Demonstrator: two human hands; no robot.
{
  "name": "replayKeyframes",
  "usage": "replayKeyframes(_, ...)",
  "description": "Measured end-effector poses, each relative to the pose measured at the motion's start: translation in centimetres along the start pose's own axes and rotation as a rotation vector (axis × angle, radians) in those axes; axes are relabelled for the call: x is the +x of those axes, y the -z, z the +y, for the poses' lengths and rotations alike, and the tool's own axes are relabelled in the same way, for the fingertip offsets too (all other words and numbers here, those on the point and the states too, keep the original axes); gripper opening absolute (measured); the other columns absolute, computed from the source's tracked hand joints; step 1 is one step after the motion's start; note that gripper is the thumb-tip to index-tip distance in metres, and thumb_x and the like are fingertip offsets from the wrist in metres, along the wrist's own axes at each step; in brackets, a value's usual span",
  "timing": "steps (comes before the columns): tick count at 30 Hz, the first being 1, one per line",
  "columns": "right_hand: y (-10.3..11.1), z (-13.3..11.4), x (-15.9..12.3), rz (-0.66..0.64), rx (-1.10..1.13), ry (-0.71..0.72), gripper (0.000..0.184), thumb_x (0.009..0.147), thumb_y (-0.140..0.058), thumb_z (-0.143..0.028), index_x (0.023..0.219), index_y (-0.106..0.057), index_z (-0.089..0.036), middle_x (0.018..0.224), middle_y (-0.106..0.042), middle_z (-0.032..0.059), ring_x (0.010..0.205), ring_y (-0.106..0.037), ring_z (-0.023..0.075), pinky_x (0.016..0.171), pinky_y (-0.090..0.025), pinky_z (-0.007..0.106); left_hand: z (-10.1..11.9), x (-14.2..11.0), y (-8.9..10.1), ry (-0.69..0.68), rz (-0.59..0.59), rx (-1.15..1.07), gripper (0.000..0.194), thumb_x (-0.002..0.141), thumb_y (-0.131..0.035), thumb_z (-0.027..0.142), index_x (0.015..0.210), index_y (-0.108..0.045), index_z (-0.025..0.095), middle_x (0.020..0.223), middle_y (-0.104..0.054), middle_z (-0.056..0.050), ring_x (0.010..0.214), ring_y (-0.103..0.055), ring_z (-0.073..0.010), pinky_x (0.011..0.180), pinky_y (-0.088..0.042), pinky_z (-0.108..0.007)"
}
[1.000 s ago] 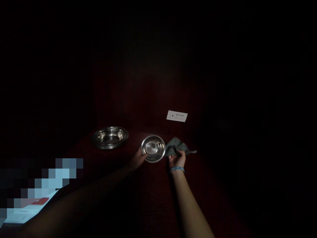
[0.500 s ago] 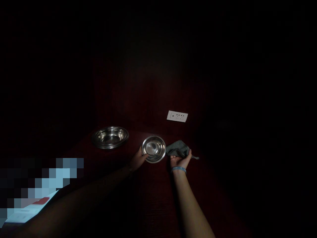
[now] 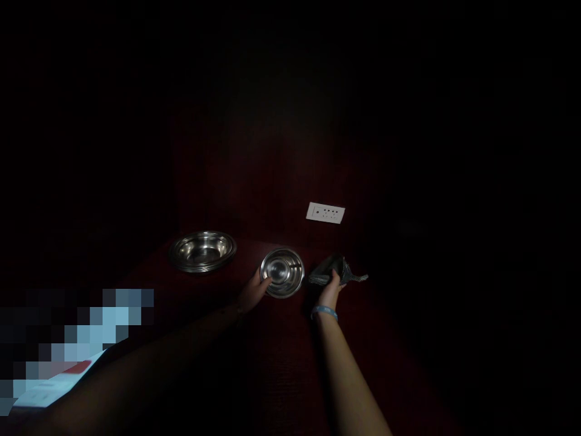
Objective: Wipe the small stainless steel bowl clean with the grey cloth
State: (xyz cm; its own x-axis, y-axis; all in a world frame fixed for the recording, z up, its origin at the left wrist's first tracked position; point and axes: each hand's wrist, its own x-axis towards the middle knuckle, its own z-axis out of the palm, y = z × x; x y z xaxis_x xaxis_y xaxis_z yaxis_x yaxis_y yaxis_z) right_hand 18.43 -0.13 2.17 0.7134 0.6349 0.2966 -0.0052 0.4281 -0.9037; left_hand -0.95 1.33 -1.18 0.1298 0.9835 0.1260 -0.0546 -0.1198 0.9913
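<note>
The scene is very dark. My left hand (image 3: 253, 292) grips the near-left rim of a small shiny steel bowl (image 3: 282, 272), tilted toward me on a dark red surface (image 3: 281, 357). My right hand (image 3: 330, 289), with a light blue band at the wrist, is closed on a bunched grey cloth (image 3: 334, 270) just right of the bowl. The cloth and the bowl are apart.
A wider steel bowl (image 3: 202, 251) sits to the left on the same surface. A white socket plate (image 3: 325, 212) is on the dark wall behind. A light paper with a red patch (image 3: 54, 381) lies at the lower left. Everything else is black.
My right hand has turned and gathered the cloth into a tighter bunch, shifting it slightly right and away from the bowl. The left hand and bowl have barely moved.
</note>
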Motion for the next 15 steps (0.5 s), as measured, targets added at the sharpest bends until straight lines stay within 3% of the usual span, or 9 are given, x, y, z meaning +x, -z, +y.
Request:
replayKeyframes(1, -0.1, -0.5, -0.3, 0.104, -0.108, 0.004, 0.050, 0.084, -0.041, -0.041, 0.128, -0.048, -0.018, 0.119, -0.055, 0.0103, 0.113, -0.054, 0.0229, 0.099, -0.044, 0.044, 0.1, 0.0, 0.0, 0.016, -0.007, -0.009, 0.052, 0.083, -0.054, 0.033, 0.132, -0.046, 0.016, 0.116, -0.066, -0.012, 0.105, -0.063, -0.0253, 0.095, -0.050, -0.043)
replayKeyframes(4, -0.3, -1.9, -1.3, 0.027, -0.351, 0.194, 0.056, 0.088, -0.038, -0.037, 0.141, -0.040, -0.019, 0.128, -0.048, 0.0132, 0.127, -0.042, 0.0258, 0.110, -0.030, 0.046, 0.5, -0.1, -0.2, 0.060, -0.008, -0.029, 0.050, 0.085, -0.050, 0.039, 0.130, -0.047, 0.016, 0.110, -0.067, -0.012, 0.094, -0.066, -0.0244, 0.083, -0.055, -0.041)
replayKeyframes(9, 0.2, -2.8, -2.0, -0.176, -0.461, 0.429, 0.057, 0.089, -0.035, -0.026, 0.145, -0.035, -0.017, 0.124, -0.052, 0.0154, 0.116, -0.050, 0.0252, 0.102, -0.037, 0.044, 1.1, -0.5, -0.3, 0.084, -0.011, -0.049, 0.049, 0.086, -0.049, 0.040, 0.129, -0.047, 0.017, 0.109, -0.068, -0.010, 0.093, -0.066, -0.0228, 0.076, -0.056, -0.035)
replayKeyframes(15, 0.0, -2.5, -3.1, -0.545, -0.503, 0.568, 0.056, 0.082, -0.042, -0.015, 0.138, -0.048, -0.021, 0.119, -0.060, 0.0102, 0.110, -0.056, 0.0229, 0.099, -0.044, 0.040, 1.6, -0.6, -0.6, 0.093, -0.024, -0.063, 0.050, 0.085, -0.049, 0.040, 0.130, -0.047, 0.018, 0.113, -0.067, -0.011, 0.096, -0.066, -0.0247, 0.073, -0.057, -0.034)
